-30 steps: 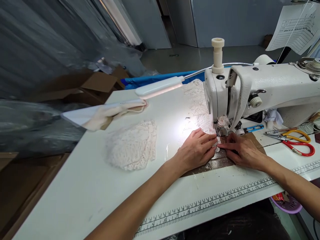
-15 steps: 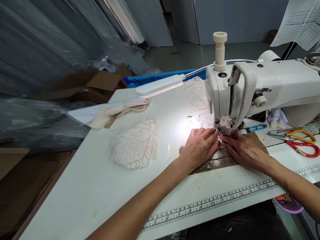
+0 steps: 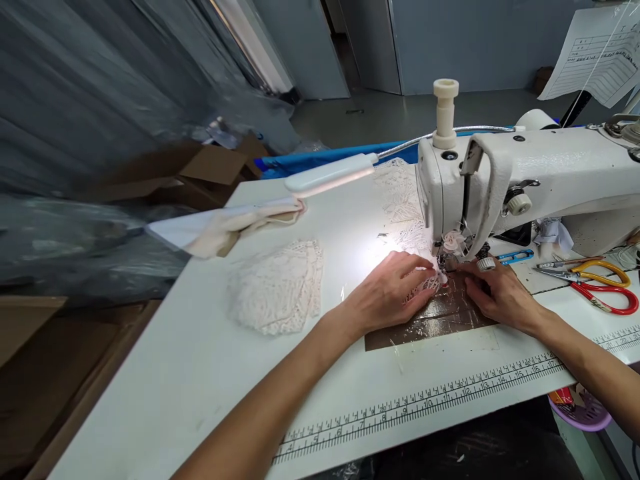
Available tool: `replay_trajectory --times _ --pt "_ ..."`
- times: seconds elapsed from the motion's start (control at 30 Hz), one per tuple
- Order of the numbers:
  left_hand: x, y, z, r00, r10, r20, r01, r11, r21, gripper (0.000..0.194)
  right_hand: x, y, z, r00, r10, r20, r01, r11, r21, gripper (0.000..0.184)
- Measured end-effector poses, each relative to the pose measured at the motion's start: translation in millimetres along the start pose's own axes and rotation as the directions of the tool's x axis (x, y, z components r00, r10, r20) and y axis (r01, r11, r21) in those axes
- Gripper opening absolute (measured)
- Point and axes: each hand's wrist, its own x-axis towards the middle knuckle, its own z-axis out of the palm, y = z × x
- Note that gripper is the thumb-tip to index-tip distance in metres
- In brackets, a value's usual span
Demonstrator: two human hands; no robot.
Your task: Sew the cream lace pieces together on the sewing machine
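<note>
A white sewing machine (image 3: 530, 180) stands at the right of the white table (image 3: 210, 373). My left hand (image 3: 387, 293) lies just left of the presser foot, fingers curled over a small piece of pale lace (image 3: 423, 288). My right hand (image 3: 495, 293) rests on the brown taped patch (image 3: 440, 320) right of the needle, its fingertips pressing down close to the foot. What the right fingertips touch is hidden. More lace (image 3: 400, 193) trails behind the machine head.
A stack of cream lace pieces (image 3: 277, 293) lies left of my hands. A white gooseneck lamp (image 3: 330, 175) hangs over the table. Red and yellow scissors (image 3: 595, 283) and blue snips (image 3: 515, 256) lie right. Cardboard boxes (image 3: 200, 175) sit beyond the far left edge. A printed ruler (image 3: 430, 403) lines the front edge.
My left hand has shifted slightly left and lifted its palm, showing the lace piece under its fingers. My right hand moved up closer to the presser foot. The camera drifted a little.
</note>
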Motion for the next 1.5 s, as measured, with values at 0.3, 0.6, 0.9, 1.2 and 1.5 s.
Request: replay_trajectory --times 0.3,0.6,0.9,1.2,1.5 --pt "3.3 -1.7 18.7 0.976 -0.158 -0.15 0.124 0.969 -0.212 0.016 -1.6 -3.7 -0.4 0.995 -0.036 0.095 0.044 0.996 -0.081 0.031" --pt "6.3 4.9 15.9 0.951 -0.24 -0.197 0.184 0.946 -0.268 0.013 0.0 -7.5 5.8 0.961 -0.039 0.272 0.106 0.965 -0.238 0.043" --pt "2.7 6.0 21.3 0.989 -0.001 -0.149 -0.01 0.997 -0.071 0.01 -3.2 -8.6 -0.3 0.968 -0.043 0.246 0.076 0.989 -0.124 0.036" --pt "4.5 7.1 23.3 0.982 0.033 -0.188 -0.03 0.999 0.019 0.01 -3.2 -6.9 4.5 0.974 -0.051 0.222 0.075 0.992 -0.098 0.035" --pt "3.3 8.1 23.3 0.99 0.036 -0.134 -0.032 0.999 0.034 0.016 4.1 8.4 -13.9 0.986 0.153 0.062 -0.165 0.926 0.34 0.029"
